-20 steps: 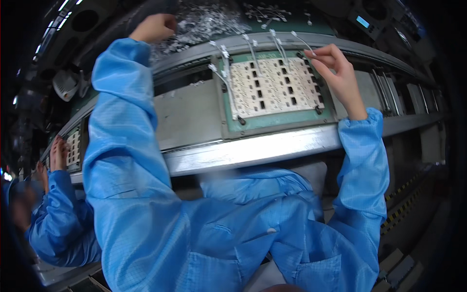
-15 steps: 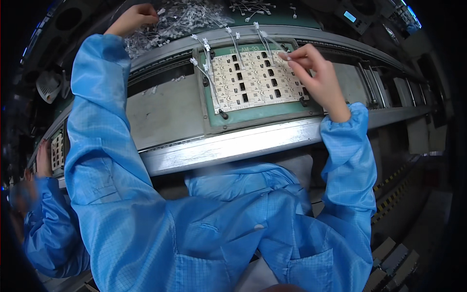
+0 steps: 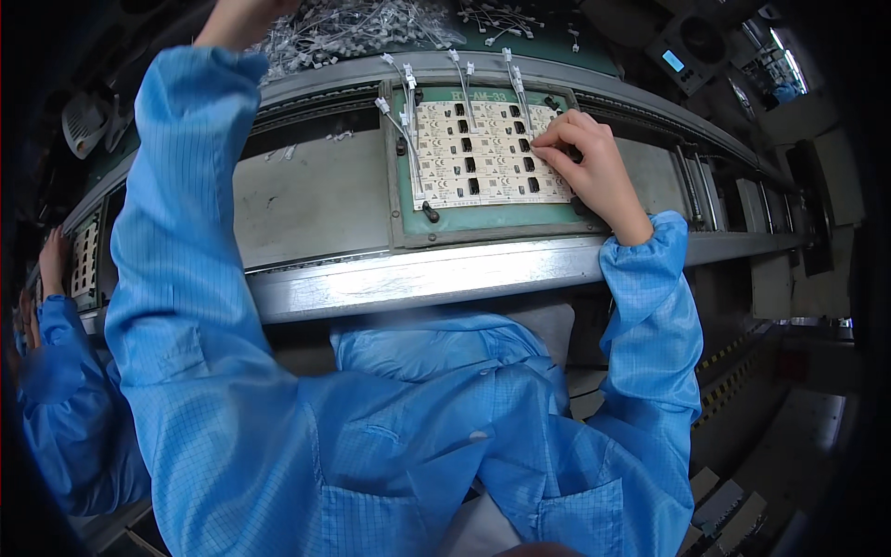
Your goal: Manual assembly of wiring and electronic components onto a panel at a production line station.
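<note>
A panel of white circuit boards (image 3: 497, 190) with rows of black components lies in a green fixture (image 3: 464, 223). Several thin white cables (image 3: 408, 111) with small white connectors are set along the panel's left and upper part, their loose ends sticking out past the far edge. Over the panel's right side, my right hand (image 3: 594, 167) is closed in a pinch, fingertips down at the boards; what they hold is too small to make out. My left hand (image 3: 243, 20) reaches to the left end of a heap of white cables (image 3: 362, 32), its fingers mostly cut off by the upper edge.
A metal rail (image 3: 418, 274) runs along the near side of the conveyor. Stray cable pieces (image 3: 339, 136) lie left of the fixture, and more cables (image 3: 501, 19) lie beyond the far rail. At far left, another person's hand (image 3: 53, 260) is beside a similar panel (image 3: 85, 260).
My right hand has come down from the panel's far right corner to its right-middle part. My left hand has moved up, partly out of view. The whole view has shifted slightly.
</note>
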Demonstrator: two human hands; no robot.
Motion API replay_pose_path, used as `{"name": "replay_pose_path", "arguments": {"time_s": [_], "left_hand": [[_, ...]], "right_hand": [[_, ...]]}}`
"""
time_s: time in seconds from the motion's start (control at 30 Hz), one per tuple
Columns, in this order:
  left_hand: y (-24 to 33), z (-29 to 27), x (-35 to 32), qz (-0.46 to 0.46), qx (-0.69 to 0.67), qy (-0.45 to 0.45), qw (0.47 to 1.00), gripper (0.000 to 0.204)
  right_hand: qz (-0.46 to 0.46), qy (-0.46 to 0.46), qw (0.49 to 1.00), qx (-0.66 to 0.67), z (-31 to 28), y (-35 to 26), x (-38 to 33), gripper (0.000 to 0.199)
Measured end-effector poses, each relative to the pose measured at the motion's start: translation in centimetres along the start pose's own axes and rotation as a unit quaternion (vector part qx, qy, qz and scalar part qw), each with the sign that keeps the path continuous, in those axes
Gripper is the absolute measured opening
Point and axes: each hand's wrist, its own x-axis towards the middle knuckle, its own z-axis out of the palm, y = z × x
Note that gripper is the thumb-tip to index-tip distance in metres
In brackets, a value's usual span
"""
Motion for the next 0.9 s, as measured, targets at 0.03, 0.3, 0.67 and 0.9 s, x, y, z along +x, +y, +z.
{"name": "replay_pose_path", "arguments": {"time_s": [0.03, 0.3, 0.67, 0.9], "left_hand": [[-3.1, 2.2, -0.5, -0.009, 0.288, 0.180, 0.940, 0.035], [-12.2, 9.4, -5.7, -0.186, 0.448, 0.198, 0.852, 0.018], [-13.7, 9.2, -7.3, -0.085, 0.485, 0.131, 0.861, 0.047], [-15.3, 8.9, -6.5, -0.045, 0.560, 0.134, 0.816, 0.025]], "right_hand": [[0.014, -0.001, 1.000, 0.008, -0.1, 0.4, -0.1, 0.008], [-0.004, -0.006, 0.997, -0.071, -1.0, -0.3, -0.5, 0.012], [-0.004, -0.121, 0.988, -0.093, -3.5, -1.2, 0.1, 0.029], [0.027, 0.066, 0.985, -0.156, 0.1, 8.4, 11.0, 0.028]]}}
